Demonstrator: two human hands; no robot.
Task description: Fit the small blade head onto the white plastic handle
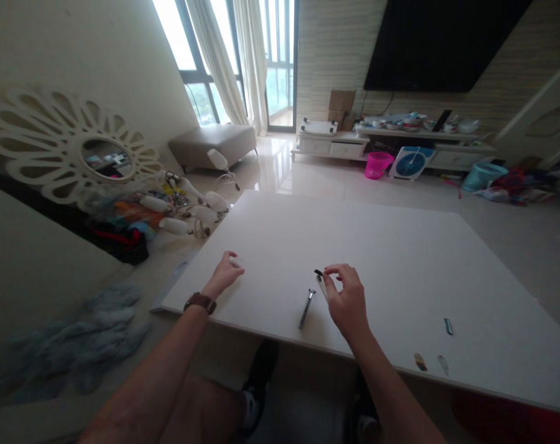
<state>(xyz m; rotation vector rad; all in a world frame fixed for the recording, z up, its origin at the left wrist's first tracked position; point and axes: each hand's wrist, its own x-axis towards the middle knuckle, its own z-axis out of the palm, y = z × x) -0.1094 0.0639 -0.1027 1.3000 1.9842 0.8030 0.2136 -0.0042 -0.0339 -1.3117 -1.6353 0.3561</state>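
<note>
Bright living room today, big window point(280, 61) at the back, shiny tiled floor and a white table point(382, 240) right in front of me. Far left I've got a fluffy grey heap point(99, 327) on the floor, with a petal-framed mirror point(44, 126) above and beyond it. Next along is a lamp point(205, 214) with several white shades, just past the table's left edge.

My left hand point(225, 271) is over the left part of the table, fingers curled in around a small white thing point(236, 263), too blurry to say what. To the right of that, a metal razor point(306, 308) sits near the front edge, not touching either hand. Just beside it, my right hand point(348, 296) has thumb and fingertips pinched on a small black piece point(318, 272); a pale strip point(323, 287) shows right under it, can't tell if they're joined. Further right, a brown oval bit point(420, 362), a clear bit point(443, 364) and a small teal piece point(448, 327) lie close together, well apart from my hands.
</note>
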